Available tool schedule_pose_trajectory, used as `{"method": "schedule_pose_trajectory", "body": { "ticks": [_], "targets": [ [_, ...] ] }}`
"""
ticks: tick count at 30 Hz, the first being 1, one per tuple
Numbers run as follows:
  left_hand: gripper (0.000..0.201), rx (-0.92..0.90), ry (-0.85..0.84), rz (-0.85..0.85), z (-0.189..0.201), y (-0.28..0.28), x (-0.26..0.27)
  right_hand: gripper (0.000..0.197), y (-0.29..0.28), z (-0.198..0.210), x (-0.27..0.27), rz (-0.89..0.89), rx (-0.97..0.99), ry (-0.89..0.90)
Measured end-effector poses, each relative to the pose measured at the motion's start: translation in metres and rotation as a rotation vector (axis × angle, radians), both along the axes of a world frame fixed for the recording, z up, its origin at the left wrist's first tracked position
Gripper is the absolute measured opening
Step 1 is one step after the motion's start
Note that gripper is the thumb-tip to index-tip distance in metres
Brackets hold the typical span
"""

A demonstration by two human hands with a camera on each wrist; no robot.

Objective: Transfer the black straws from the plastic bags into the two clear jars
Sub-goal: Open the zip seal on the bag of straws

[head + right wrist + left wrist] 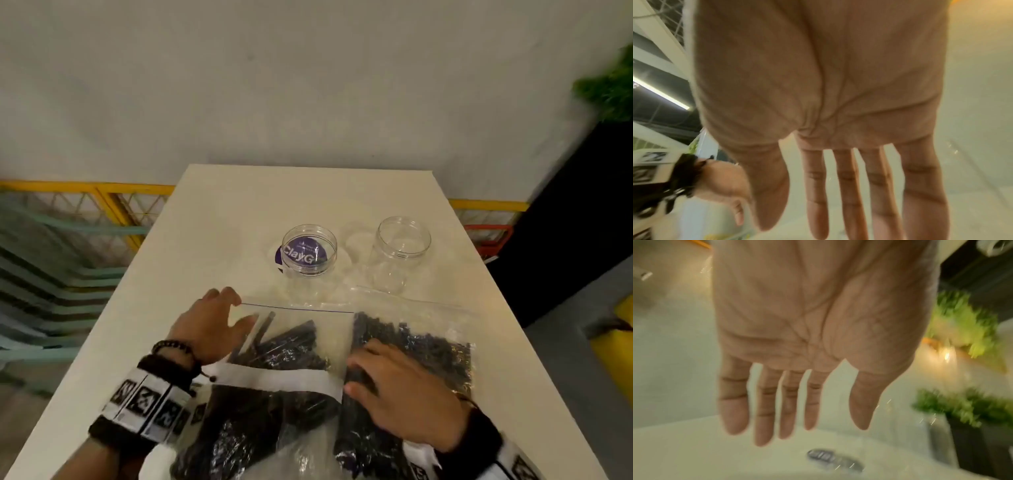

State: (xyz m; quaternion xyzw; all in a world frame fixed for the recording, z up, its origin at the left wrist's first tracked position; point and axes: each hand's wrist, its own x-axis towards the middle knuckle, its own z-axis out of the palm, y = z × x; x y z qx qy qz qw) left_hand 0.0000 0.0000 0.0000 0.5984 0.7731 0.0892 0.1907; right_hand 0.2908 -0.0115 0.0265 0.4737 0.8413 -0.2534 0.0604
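Hands first: left hand lies flat with fingers spread at the near left corner of the left bag, holding nothing; right hand rests flat, fingers straight, on the right bag, pinching nothing. Both wrist views confirm straight, spread fingers. Judgement: the step in hand is opening a bag, and neither seal looks parted yet. It would go best with one hand pinning the bag to the counter while the other pinches the zip edge, keeping the mouth toward the jars so straws do not spill. Straws fill the left bag, the right bag, and a third bag nearest the person. Left jar, purple label behind it, and right jar stand upright beyond the bags, lidless and holding no straws.
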Motion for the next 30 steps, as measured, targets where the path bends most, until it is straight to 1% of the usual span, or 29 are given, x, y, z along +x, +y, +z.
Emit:
{"method": "schedule_pose_trajectory", "body": {
  "ticks": [2,3,4,6,7,8,9,11,12,13,15,17,18,20,21,22,23,24,25,26,27,28,29,30],
  "targets": [
    [0.066,-0.141,0.017,0.148,-0.012,0.012,-0.016,0.041,0.001,-0.01,-0.016,0.071,0.013,-0.065],
    [0.075,-0.203,-0.011,0.175,-0.019,0.016,-0.024,0.044,0.001,-0.017,-0.023,0.109,0.019,-0.11],
    [0.08,-0.249,-0.059,0.2,-0.021,0.018,-0.028,0.046,0.0,-0.019,-0.03,0.144,0.001,-0.165],
    [0.084,-0.234,-0.18,0.264,-0.03,0.025,-0.036,0.047,0.002,-0.025,-0.037,0.161,-0.014,-0.217],
    [0.081,-0.191,-0.287,0.309,-0.032,0.026,-0.04,0.048,0.004,-0.028,-0.038,0.175,-0.015,-0.24],
    [0.072,-0.134,-0.411,0.334,-0.03,0.026,-0.043,0.047,0.004,-0.029,-0.039,0.186,-0.019,-0.25],
    [0.057,-0.076,-0.526,0.325,-0.027,0.025,-0.046,0.047,0.005,-0.03,-0.038,0.189,-0.028,-0.244],
    [0.019,0.055,-0.636,0.243,-0.01,0.018,-0.047,0.041,0.01,-0.029,-0.034,0.183,-0.051,-0.196],
    [0.005,0.133,-0.682,0.195,-0.001,0.012,-0.048,0.038,0.014,-0.026,-0.033,0.172,-0.052,-0.153],
    [0.005,0.21,-0.711,0.145,0.01,0.007,-0.048,0.037,0.019,-0.024,-0.031,0.151,-0.038,-0.101],
    [0.006,0.321,-0.723,0.076,0.029,-0.001,-0.05,0.041,0.027,-0.018,-0.027,0.089,-0.014,-0.03],
    [0.007,0.348,-0.72,0.046,0.044,-0.006,-0.052,0.044,0.034,-0.015,-0.023,0.052,0.013,-0.001],
    [0.008,0.338,-0.721,0.021,0.049,-0.008,-0.052,0.042,0.037,-0.01,-0.022,0.04,0.023,0.002],
    [0.008,0.315,-0.679,-0.048,0.059,-0.011,-0.051,0.03,0.041,0.0,-0.023,-0.009,0.103,0.09],
    [0.009,0.313,-0.645,-0.101,0.063,-0.012,-0.052,0.023,0.044,0.007,-0.024,-0.056,0.192,0.17],
    [0.016,0.31,-0.607,-0.164,0.068,-0.013,-0.053,0.019,0.046,0.017,-0.027,-0.102,0.275,0.246],
    [0.022,0.298,-0.575,-0.232,0.074,-0.013,-0.052,0.018,0.047,0.026,-0.03,-0.121,0.34,0.315],
    [0.023,0.287,-0.559,-0.298,0.082,-0.012,-0.048,0.023,0.045,0.039,-0.036,-0.108,0.339,0.366],
    [0.019,0.277,-0.562,-0.36,0.09,-0.01,-0.044,0.028,0.044,0.048,-0.041,-0.055,0.317,0.41],
    [0.016,0.26,-0.58,-0.417,0.1,-0.008,-0.038,0.023,0.041,0.057,-0.049,0.008,0.286,0.442],
    [0.016,0.242,-0.591,-0.458,0.111,-0.005,-0.032,0.007,0.038,0.064,-0.055,0.083,0.273,0.453],
    [0.016,0.237,-0.583,-0.481,0.121,-0.001,-0.027,0.013,0.035,0.07,-0.06,0.133,0.291,0.476],
    [0.014,0.258,-0.571,-0.485,0.131,0.002,-0.023,0.025,0.034,0.073,-0.062,0.162,0.335,0.515],
    [0.01,0.316,-0.562,-0.466,0.139,0.004,-0.019,0.028,0.034,0.079,-0.062,0.151,0.356,0.567]
  ]
}}
